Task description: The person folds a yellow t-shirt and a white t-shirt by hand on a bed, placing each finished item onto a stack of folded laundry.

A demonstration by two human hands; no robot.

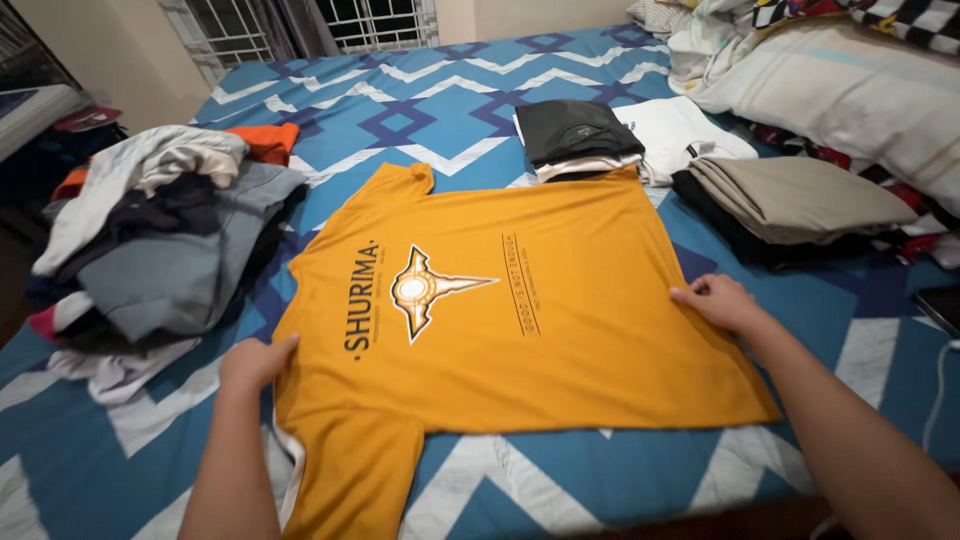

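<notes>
Yellow T-shirt [520, 320] flat on bed [420, 110], left hand [255, 362] gripping collar edge, right hand [718, 302] pinching hem

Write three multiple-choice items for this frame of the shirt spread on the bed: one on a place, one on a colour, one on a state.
1. Where is the loose heap of clothes?
A. Left of the yellow T-shirt
B. On top of it
C. Under the pillows

2. What colour is the folded garment on top of the stack beyond the shirt?
A. Red
B. Dark grey
C. Yellow

3. How does the yellow T-shirt lie?
A. Rolled into a ball
B. Folded in a square
C. Spread flat, print up

Answers:
1 A, the heap lies on the bedsheet left of the shirt.
2 B, the top piece is dark grey.
3 C, the shirt is laid out flat with its print showing, the left hand at the collar end and the right hand on the hem.
</notes>
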